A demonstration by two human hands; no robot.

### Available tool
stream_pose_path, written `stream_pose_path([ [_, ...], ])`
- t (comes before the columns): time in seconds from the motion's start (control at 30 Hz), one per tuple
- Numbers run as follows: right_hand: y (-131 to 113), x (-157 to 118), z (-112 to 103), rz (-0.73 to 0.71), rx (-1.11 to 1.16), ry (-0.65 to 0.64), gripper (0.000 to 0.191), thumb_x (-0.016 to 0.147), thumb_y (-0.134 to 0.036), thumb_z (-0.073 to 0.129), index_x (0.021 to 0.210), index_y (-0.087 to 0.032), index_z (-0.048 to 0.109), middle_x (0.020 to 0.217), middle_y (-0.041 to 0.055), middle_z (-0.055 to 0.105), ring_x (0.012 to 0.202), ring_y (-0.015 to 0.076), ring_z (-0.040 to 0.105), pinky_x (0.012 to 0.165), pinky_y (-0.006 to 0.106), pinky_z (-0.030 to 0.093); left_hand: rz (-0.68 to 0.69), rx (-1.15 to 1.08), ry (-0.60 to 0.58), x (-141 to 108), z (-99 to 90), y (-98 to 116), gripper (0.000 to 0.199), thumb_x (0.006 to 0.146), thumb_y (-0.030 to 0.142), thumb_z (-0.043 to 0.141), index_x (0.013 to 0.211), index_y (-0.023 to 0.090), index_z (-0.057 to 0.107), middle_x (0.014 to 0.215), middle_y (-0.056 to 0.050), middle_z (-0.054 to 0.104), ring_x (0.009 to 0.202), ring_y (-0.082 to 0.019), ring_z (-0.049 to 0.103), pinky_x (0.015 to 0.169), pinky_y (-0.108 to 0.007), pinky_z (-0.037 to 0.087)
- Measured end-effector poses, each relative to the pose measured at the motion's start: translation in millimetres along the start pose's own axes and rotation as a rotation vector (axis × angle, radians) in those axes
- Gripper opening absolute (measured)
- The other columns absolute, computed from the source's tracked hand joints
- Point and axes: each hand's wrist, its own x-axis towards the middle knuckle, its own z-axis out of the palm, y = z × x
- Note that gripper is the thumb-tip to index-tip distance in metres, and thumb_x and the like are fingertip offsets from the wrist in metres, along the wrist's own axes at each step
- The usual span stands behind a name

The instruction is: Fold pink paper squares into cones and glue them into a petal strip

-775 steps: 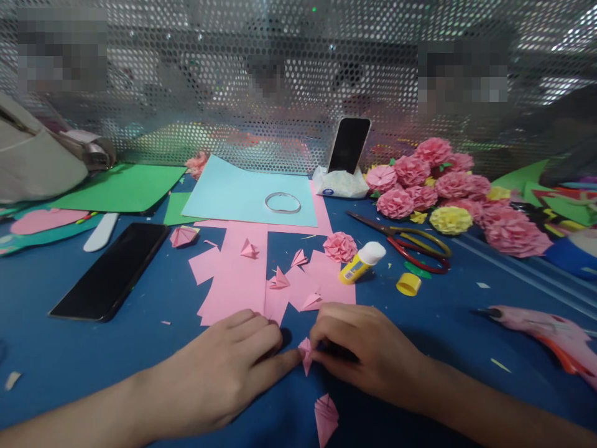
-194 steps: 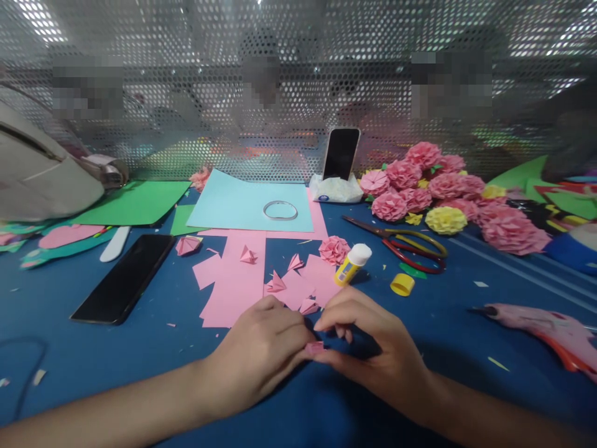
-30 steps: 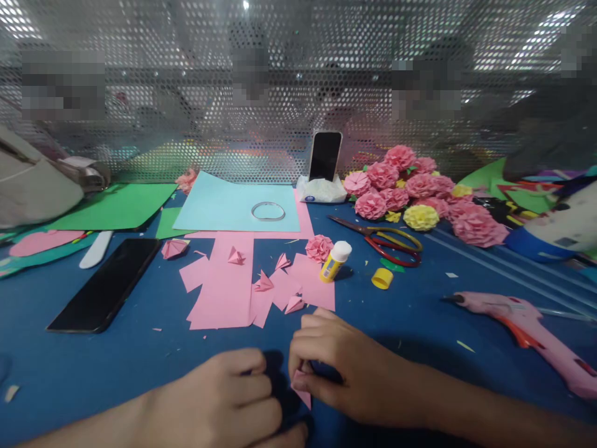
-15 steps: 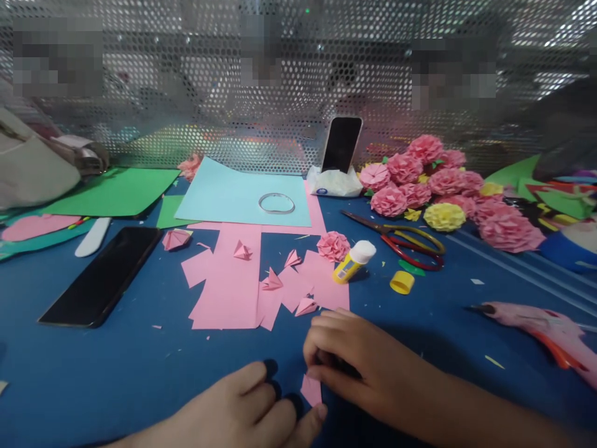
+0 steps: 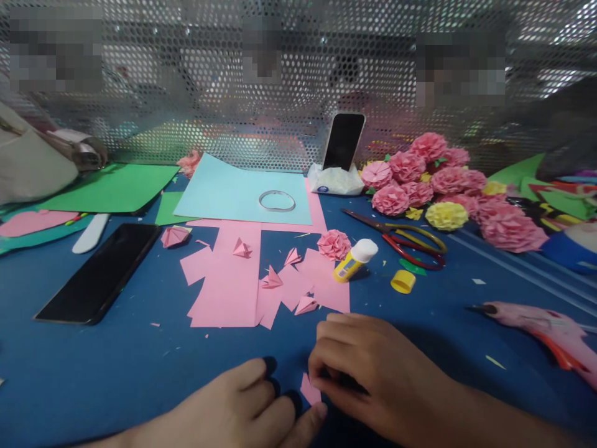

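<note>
A small folded piece of pink paper (image 5: 310,391) lies on the blue table at the near edge, between my two hands. My left hand (image 5: 252,404) has its fingers curled, and its thumb presses the paper's lower corner. Curled over the paper's right side is my right hand (image 5: 368,367), thumb and fingertips together at its edge. Just beyond are several folded pink paper pieces (image 5: 306,304) and flat pink sheets (image 5: 228,286). An uncapped glue stick (image 5: 353,262) stands behind my right hand, near a pink paper flower (image 5: 334,244).
Scissors (image 5: 410,239), a yellow cap (image 5: 403,282) and a pink glue gun (image 5: 536,323) lie to the right. A dark phone (image 5: 100,274) is at left. Paper flowers (image 5: 429,174) are heaped at back right, before a perforated metal screen (image 5: 209,99). A ring (image 5: 277,201) rests on light-blue paper (image 5: 224,193).
My right hand has shifted slightly right along the pink paper, its thumb moving off the paper's face to its edge. My left hand stays nearly still. The view has shifted slightly.
</note>
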Motion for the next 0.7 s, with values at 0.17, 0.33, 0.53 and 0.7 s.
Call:
stream_pose_path([
  [0.17, 0, -3, 2, -0.186, -0.239, 0.022, 0.016, 0.094, -0.014, 0.057, 0.078, -0.018, 0.055, 0.077, 0.0002, 0.057, 0.068, 0.0159, 0.044, 0.062, 0.032, 0.03, 0.013, -0.034, -0.116, 9, -16.1, -5, 0.031, 0.095, 0.003, 0.048, 0.121, 0.01, 0.064, 0.065, 0.003, 0.058, 0.046, -0.012, 0.049, 0.054, -0.03, 0.046],
  [0.33, -2, -3, 4, -0.337, -0.4, 0.082, 0.022, 0.089, -0.005, 0.055, 0.071, -0.017, 0.055, 0.071, 0.0018, 0.056, 0.064, 0.0172, 0.04, 0.057, 0.034, 0.026, 0.007, -0.035, -0.088, 10, -10.4, -3, 0.031, 0.094, 0.0, 0.045, 0.116, 0.011, 0.065, 0.061, 0.004, 0.055, 0.043, -0.013, 0.049, 0.051, -0.03, 0.045],
  [0.53, -16, -8, 1, -0.391, -0.51, -0.048, 0.013, 0.08, -0.004, 0.057, 0.078, -0.016, 0.064, 0.075, 0.0037, 0.063, 0.065, 0.0197, 0.046, 0.055, 0.036, 0.027, -0.044, -0.047, -0.038, 9, -0.3, 2, 0.032, 0.098, 0.002, 0.038, 0.096, 0.015, 0.067, 0.055, 0.004, 0.05, 0.04, -0.013, 0.044, 0.052, -0.032, 0.047],
  [0.7, -28, -15, -11, -0.325, -0.573, -0.029, 0.01, 0.081, -0.006, 0.062, 0.085, -0.014, 0.067, 0.077, 0.004, 0.066, 0.069, 0.0204, 0.053, 0.057, 0.036, 0.033, -0.027, -0.094, -0.162, 9, -13.1, -2, 0.03, 0.101, 0.006, 0.039, 0.116, 0.011, 0.064, 0.064, 0.004, 0.057, 0.047, -0.013, 0.054, 0.06, -0.03, 0.05],
])
